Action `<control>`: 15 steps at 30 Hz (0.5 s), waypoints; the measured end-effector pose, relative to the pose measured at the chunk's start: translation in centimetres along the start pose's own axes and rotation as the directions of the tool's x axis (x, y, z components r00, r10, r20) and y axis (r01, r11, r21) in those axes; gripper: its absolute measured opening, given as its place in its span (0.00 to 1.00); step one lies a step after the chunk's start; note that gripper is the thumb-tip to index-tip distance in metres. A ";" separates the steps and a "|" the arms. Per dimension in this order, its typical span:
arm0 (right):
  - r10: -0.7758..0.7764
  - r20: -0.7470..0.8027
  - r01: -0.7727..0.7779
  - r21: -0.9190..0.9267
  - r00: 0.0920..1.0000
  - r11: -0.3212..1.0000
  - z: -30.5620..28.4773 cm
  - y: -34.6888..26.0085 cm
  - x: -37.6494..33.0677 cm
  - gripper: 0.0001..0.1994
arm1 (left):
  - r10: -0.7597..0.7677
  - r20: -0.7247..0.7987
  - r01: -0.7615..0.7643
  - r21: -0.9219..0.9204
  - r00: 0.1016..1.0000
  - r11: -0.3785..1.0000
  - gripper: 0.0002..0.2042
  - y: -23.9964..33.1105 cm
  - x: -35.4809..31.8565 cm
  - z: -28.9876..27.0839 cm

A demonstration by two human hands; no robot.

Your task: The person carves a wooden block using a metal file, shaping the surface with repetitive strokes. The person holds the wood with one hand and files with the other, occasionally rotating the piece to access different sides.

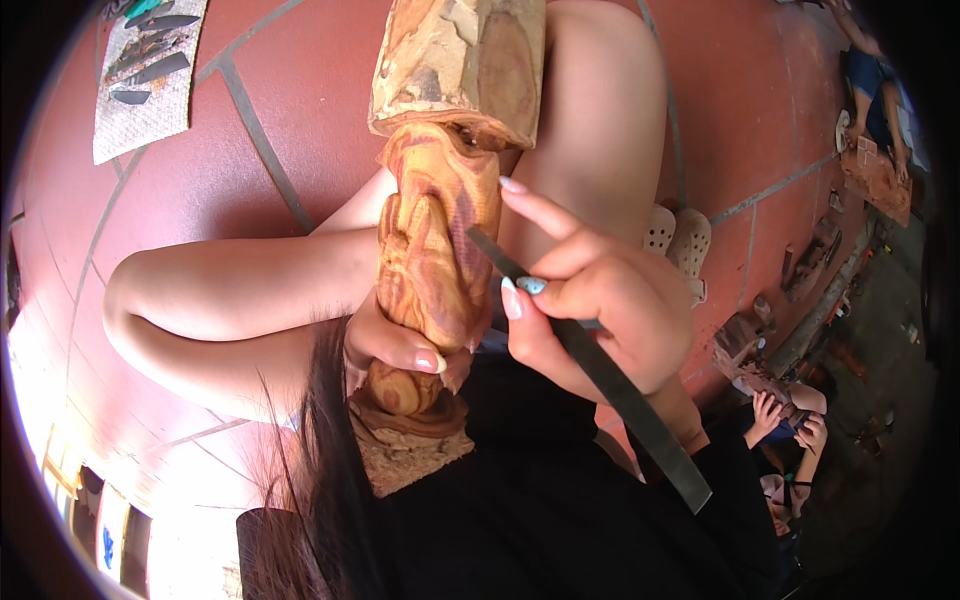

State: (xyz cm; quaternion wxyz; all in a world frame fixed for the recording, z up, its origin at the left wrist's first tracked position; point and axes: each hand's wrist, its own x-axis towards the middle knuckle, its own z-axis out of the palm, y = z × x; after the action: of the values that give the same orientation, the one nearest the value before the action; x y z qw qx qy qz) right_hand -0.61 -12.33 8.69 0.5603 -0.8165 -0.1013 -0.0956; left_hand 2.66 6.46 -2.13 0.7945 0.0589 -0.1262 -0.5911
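A carved wooden piece [430, 265] stretches across my lap, orange-brown with swirling grain and rounded, folded shapes. Its far end is a thicker block [460, 70] with patchy bark; its near end, a rough stub [415, 455], rests against my black top. My left hand [395, 345] wraps round the narrow lower part, thumb on top, other fingers mostly hidden beneath. In my right hand [600, 295] is a flat dark steel bar [620, 390] with a narrowed end, pinched between thumb and fingers. That narrow end lies at the carving's right side; whether it touches cannot be told. One finger extends toward the wood.
Red floor tiles [290, 90] surround my bare legs. At far left, several blades lie on a pale woven mat [115, 130]. Clogs [688, 245] stand right of my leg. Other people's hands [785, 420] hold wood at the right, near more wooden pieces [740, 345].
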 end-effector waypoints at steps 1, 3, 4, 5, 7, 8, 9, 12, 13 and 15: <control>0.007 -0.020 -0.007 -0.011 1.000 1.000 -0.2 -0.1 -0.7 0.08 | -0.029 0.055 0.030 -0.022 0.998 0.999 0.26 -0.5 0.1 -1.1; -0.004 -0.023 0.005 0.043 1.000 0.999 0.1 -0.1 -0.4 0.08 | -0.148 -0.055 0.149 0.017 0.988 0.989 0.22 1.9 0.0 1.6; -0.007 -0.034 0.008 0.042 0.999 0.999 0.1 0.2 -0.2 0.09 | -0.139 0.022 0.139 0.001 0.990 0.990 0.23 1.4 -0.4 0.7; -0.010 -0.043 0.011 0.044 0.999 0.999 0.3 0.6 0.0 0.09 | -0.126 0.096 0.128 -0.016 0.987 0.992 0.23 0.8 -1.0 -0.1; -0.011 -0.018 0.011 0.011 1.000 1.000 0.1 0.8 0.0 0.09 | -0.135 0.249 0.140 0.000 0.959 0.990 0.24 0.4 -1.2 -1.6; -0.007 -0.008 0.007 -0.013 1.000 1.000 0.0 0.8 0.0 0.09 | -0.127 0.230 0.120 0.045 0.965 0.992 0.24 0.6 -1.0 -1.8; -0.006 0.009 0.007 -0.061 1.000 0.998 0.0 0.3 -0.3 0.09 | -0.120 0.212 0.103 0.089 0.970 0.991 0.24 0.9 -0.8 -2.0; 0.051 0.047 -0.044 -0.139 0.998 0.989 -0.8 -0.6 -0.5 0.11 | -0.034 -0.103 0.037 0.023 0.994 0.999 0.23 -0.4 -0.7 0.4; 0.044 0.043 -0.037 -0.142 0.998 0.989 -0.8 -0.6 -0.3 0.11 | -0.020 -0.210 0.015 -0.024 0.977 1.000 0.23 -0.7 -0.9 1.4; 0.018 0.028 -0.014 -0.143 0.999 0.990 -0.5 0.1 -0.1 0.11 | -0.027 -0.376 0.007 -0.056 0.926 0.998 0.23 -0.5 -1.5 2.8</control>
State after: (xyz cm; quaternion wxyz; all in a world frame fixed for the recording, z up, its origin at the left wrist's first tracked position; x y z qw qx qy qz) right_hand -0.70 -12.80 8.78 0.4997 -0.8565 -0.0957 -0.0861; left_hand 1.06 7.92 0.21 0.8001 0.1512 0.0449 -0.5788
